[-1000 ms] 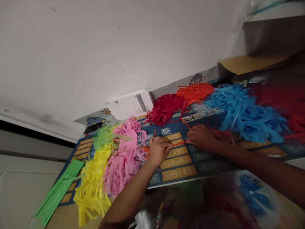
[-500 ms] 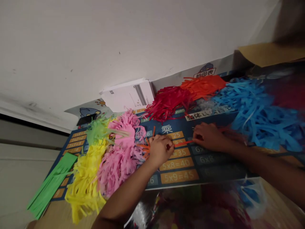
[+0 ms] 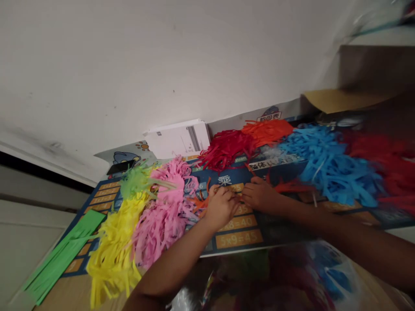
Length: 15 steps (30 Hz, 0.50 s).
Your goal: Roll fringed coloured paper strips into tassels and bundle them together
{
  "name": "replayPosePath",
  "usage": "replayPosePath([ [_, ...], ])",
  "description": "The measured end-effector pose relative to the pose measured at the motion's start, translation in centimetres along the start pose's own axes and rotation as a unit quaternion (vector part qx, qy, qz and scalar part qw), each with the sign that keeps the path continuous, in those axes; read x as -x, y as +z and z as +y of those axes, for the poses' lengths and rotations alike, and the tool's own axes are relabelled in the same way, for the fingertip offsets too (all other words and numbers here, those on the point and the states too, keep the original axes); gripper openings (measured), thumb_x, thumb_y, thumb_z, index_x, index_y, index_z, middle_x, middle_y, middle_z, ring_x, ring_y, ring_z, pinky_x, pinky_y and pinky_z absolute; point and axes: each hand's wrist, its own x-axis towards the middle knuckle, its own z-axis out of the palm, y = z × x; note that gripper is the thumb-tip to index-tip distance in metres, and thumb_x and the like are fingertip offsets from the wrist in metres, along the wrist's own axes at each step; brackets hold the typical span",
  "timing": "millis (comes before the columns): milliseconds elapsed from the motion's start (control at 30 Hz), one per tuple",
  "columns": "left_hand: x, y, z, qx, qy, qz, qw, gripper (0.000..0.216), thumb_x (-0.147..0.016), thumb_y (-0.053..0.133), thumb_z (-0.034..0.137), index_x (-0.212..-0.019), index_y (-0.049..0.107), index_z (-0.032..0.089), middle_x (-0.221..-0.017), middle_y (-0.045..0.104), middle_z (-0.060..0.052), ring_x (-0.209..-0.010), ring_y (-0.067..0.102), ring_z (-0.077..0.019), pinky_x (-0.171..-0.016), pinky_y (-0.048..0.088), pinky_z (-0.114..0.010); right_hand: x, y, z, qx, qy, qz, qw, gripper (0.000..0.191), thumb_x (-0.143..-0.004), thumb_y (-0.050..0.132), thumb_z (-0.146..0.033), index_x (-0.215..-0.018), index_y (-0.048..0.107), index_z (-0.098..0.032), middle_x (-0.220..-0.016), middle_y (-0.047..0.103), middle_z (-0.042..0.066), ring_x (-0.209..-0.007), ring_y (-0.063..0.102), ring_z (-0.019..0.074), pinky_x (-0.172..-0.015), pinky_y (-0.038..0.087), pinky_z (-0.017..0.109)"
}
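Note:
My left hand (image 3: 221,206) is closed over the mat, its fingers on an orange fringed tissue paper strip (image 3: 201,204) whose loose ends stick out to its left. Close beside it, almost touching, my right hand (image 3: 262,195) pinches more of the orange paper, and a thin end pokes up above its fingers. Further orange-red paper (image 3: 293,186) lies just beyond the right wrist. The exact grip between the fingertips is hidden. Left of my hands rest pink (image 3: 160,229) and yellow (image 3: 115,246) fringed paper bundles.
A printed multiplication mat (image 3: 238,238) covers the table. Behind are a white printed card stack (image 3: 177,140), crimson (image 3: 227,149) and orange (image 3: 269,131) bundles. Blue fringe (image 3: 337,166) and red fringe (image 3: 389,164) lie right, green strips (image 3: 66,255) left, a clear plastic bag (image 3: 275,280) in front.
My right hand has moved left to meet my left hand; the orange strip stretched between them no longer shows. The camera view has shifted slightly.

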Motion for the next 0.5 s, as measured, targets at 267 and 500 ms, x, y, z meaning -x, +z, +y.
replayPosePath([
  [267, 1.0, -6.3, 0.7, -0.054, 0.085, 0.125, 0.987, 0.021, -0.100, 0.053, 0.025, -0.108, 0.070, 0.035, -0.099, 0.079, 0.006, -0.097, 0.062, -0.0174, -0.108, 0.021, -0.046, -0.6, -5.3, -2.5, -0.349, 0.196, 0.015, 0.916, 0.026, -0.091, 0.054, -0.036, -0.091, 0.075, -0.020, -0.085, 0.072, 0.001, -0.077, 0.059, 0.0167, -0.069, 0.038, 0.030],
  [500, 1.4, -9.8, 3.3, -0.017, 0.100, 0.141, 0.985, 0.026, -0.101, 0.049, 0.021, -0.114, 0.070, 0.032, -0.099, 0.080, 0.004, -0.098, 0.068, -0.0167, -0.111, 0.022, -0.045, 0.0, -6.4, -4.0, -0.677, 0.265, 0.009, 0.686, 0.033, -0.064, 0.080, -0.046, -0.066, 0.069, -0.016, -0.060, 0.055, -0.004, -0.057, 0.042, 0.0089, -0.057, 0.031, 0.024],
])
